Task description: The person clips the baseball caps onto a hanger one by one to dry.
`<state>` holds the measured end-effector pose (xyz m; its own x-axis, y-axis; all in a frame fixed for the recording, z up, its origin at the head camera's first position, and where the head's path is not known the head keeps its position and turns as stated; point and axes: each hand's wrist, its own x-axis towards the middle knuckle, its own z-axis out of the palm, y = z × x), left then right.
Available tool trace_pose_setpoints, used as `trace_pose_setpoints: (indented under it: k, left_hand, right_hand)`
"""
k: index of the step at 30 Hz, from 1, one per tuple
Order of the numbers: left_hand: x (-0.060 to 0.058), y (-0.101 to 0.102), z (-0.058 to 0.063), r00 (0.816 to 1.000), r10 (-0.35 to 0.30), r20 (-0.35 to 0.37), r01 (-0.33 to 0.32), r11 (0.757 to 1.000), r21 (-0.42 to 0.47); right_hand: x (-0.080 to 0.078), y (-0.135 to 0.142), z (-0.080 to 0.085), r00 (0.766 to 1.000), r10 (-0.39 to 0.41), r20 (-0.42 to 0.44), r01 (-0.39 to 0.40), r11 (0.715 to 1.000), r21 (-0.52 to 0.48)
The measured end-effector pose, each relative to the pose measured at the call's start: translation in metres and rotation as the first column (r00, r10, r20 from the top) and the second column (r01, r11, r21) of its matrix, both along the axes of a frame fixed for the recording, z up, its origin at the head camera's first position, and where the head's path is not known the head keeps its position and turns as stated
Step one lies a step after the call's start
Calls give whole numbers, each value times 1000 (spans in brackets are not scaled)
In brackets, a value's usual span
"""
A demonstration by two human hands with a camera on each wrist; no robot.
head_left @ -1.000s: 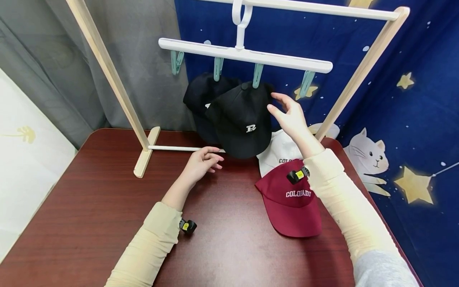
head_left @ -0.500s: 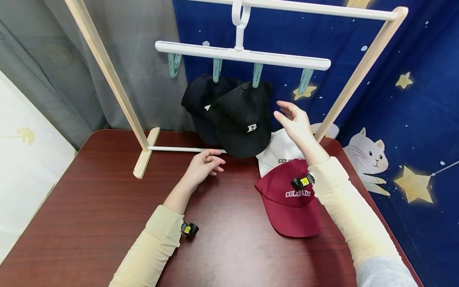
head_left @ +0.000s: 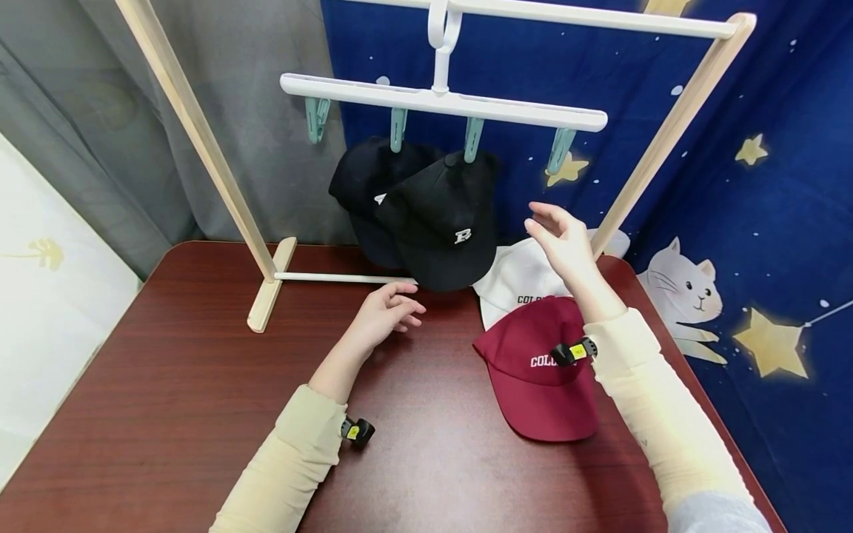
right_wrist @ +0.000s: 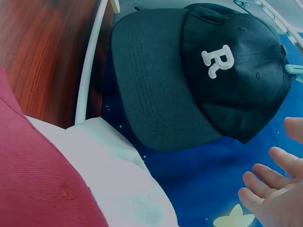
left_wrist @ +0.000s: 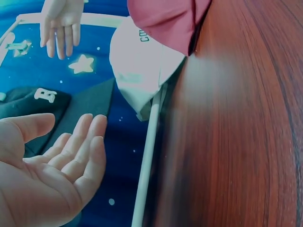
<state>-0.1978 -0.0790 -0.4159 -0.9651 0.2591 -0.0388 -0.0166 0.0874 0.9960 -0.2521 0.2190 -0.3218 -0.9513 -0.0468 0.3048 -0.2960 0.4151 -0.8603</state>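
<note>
"Head view, working from the left; what matters here?"

"Far-left clip [head_left: 317, 118] hangs bare from the hanger [head_left: 436, 101]; the second clip [head_left: 397, 132] seems to hold the dark cap [head_left: 363, 178] by its crown; the left hand [head_left: 383, 314] is loosely bent, holding nothing, low near the black cap [head_left: 440, 215]; staying light there avoids tugging."

"And the black cap itself?"

"Hanging brim down from the third clip [head_left: 474, 141], overlapping the dark one; I'd check that bite, since a thin pinch could slip."

"Right hand [head_left: 565, 240]?"

"Half open, also holding nothing, apart from the cap's right side, below the bare rightmost clip [head_left: 562, 152]; good clearance, I'd say, against setting the hanger swinging."

"Then the white cap [head_left: 520, 277] and maroon cap [head_left: 540, 377]?"

"Right of the surface [head_left: 400, 459], maroon overlapping white; if handling either, best take the maroon first."
</note>
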Motion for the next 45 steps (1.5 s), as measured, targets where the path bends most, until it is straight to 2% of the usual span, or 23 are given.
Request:
trace_pose_setpoints:
  k: [9, 14, 22, 32, 36, 45]
  left_hand:
    - [8, 8, 5, 998, -9, 58, 11, 1000, -23]
    - [13, 12, 2, 997, -7, 72, 9, 1000, -26]
    - [20, 20, -4, 996, -33, 87, 35, 999, -25]
    - [29, 33, -8, 994, -45, 100, 44, 999, 11]
    - [30, 36, -10, 993, -56, 106, 53, 998, 27]
    - [33, 42, -12, 992, -60, 106, 53, 996, 75]
  right_hand:
    - [17, 7, -3, 1000, 10, 16, -9, 999, -40]
    - [25, 11, -5, 1000, 10, 2, -10, 998, -64]
    - [40, 21, -11, 999, -5, 33, 8, 997, -83]
    - [60, 40, -27, 994, -66, 84, 70, 997, -36]
    - [68, 48, -33, 993, -74, 93, 81, 994, -72]
    - [80, 63, -47, 995, -33, 90, 56, 962, -269]
